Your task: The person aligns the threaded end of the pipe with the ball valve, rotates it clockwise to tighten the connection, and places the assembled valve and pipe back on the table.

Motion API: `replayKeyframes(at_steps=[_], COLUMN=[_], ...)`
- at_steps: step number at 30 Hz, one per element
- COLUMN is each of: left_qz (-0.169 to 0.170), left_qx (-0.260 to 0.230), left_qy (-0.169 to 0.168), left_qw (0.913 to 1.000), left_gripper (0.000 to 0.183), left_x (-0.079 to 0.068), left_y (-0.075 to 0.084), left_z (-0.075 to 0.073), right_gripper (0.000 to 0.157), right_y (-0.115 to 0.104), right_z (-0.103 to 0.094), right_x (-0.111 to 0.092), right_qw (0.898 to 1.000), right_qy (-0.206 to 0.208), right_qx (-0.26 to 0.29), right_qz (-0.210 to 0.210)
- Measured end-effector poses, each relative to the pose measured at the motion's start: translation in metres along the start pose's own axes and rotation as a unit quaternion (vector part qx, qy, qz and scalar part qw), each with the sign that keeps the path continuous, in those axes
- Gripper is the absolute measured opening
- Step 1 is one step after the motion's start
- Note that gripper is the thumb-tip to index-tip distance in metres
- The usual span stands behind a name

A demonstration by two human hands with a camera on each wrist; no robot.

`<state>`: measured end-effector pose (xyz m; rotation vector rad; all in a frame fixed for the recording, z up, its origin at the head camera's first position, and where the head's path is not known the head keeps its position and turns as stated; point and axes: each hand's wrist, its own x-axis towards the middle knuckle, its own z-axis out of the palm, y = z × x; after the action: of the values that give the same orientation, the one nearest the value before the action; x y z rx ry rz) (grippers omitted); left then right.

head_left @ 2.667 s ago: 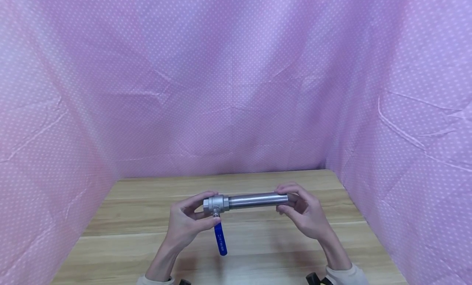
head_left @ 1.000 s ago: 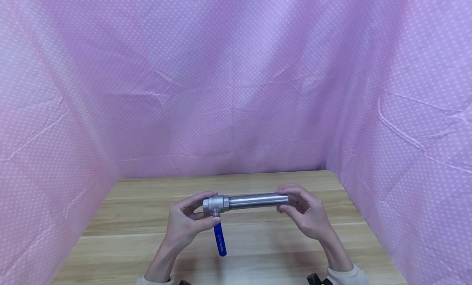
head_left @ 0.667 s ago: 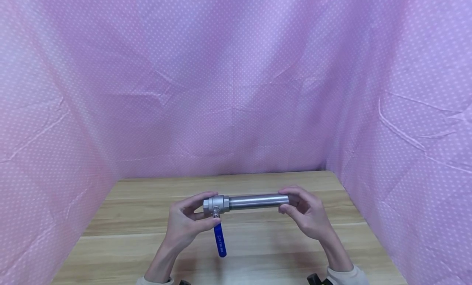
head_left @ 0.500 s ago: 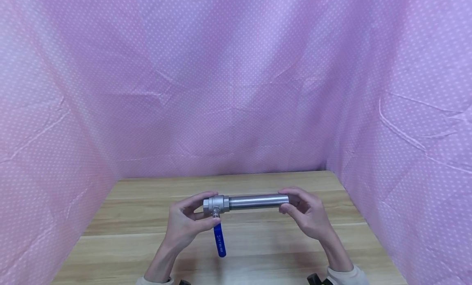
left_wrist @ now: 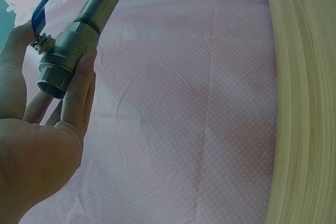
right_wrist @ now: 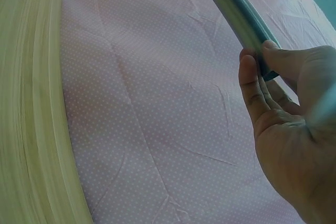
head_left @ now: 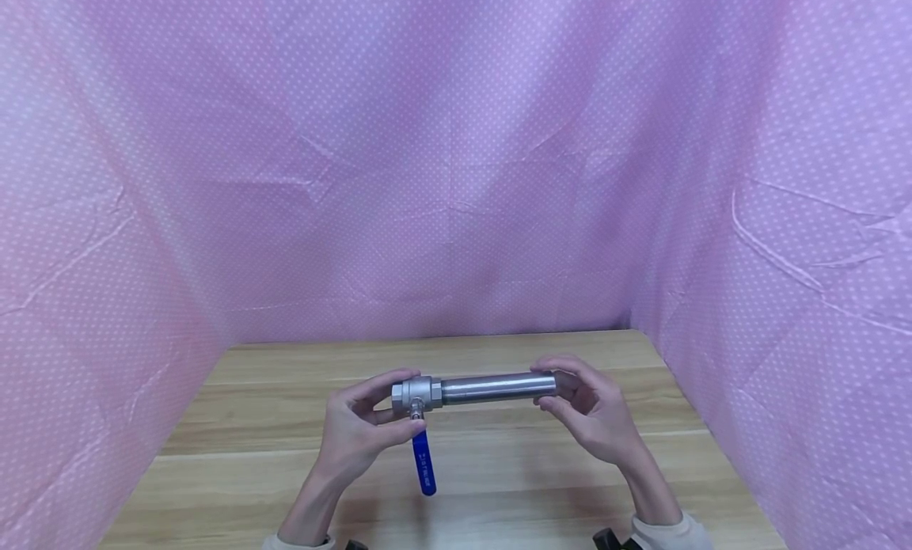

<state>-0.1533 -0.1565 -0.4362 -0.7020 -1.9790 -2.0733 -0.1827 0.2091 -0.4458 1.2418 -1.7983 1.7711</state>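
Note:
A silver ball valve (head_left: 417,393) with a blue lever handle (head_left: 424,464) is joined end to end with a shiny steel pipe (head_left: 499,387). My left hand (head_left: 356,427) grips the valve body, thumb at the base of the lever and fingers along the far side. At the pipe's other end, my right hand (head_left: 591,411) pinches it between thumb and fingers. Held level above the table, the pair points its lever toward me. In the left wrist view, a few threads (left_wrist: 89,20) show where the pipe enters the valve (left_wrist: 68,51).
Under the hands lies a light wood-grain table (head_left: 484,487). Pink-purple cloth (head_left: 442,178) with white dots hangs behind it and along both sides. Dark wrist mounts (head_left: 606,538) show at the bottom edge.
My right fingers loosen and re-grip around the pipe's end, shifting slightly left at the last. The left hand and valve stay nearly still, the lever swaying a little.

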Motion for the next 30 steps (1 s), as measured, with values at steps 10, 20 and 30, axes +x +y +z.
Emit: replayKeyframes(at_steps=[10,20,30], left_qz=[-0.003,0.0,0.005], left_qx=[0.003,0.001,0.0], left_qy=[0.001,0.0,-0.005], left_qw=[1.0,1.0,1.0], left_gripper=[0.062,0.062,0.061], left_x=[-0.0005,-0.0006,-0.0013], left_y=[0.0003,0.0,0.0008], left_z=[-0.0003,-0.0001,0.0006], right_gripper=[0.055,0.052,0.047], right_y=[0.0012,-0.0007,-0.0076], right_z=[0.001,-0.0003,-0.0005], right_x=[0.0002,-0.0011,-0.0033], right_qw=[1.0,0.999,0.993], right_qy=[0.001,0.016,0.027], right_qx=[0.008,-0.034,-0.097], right_qz=[-0.013,0.02,0.06])
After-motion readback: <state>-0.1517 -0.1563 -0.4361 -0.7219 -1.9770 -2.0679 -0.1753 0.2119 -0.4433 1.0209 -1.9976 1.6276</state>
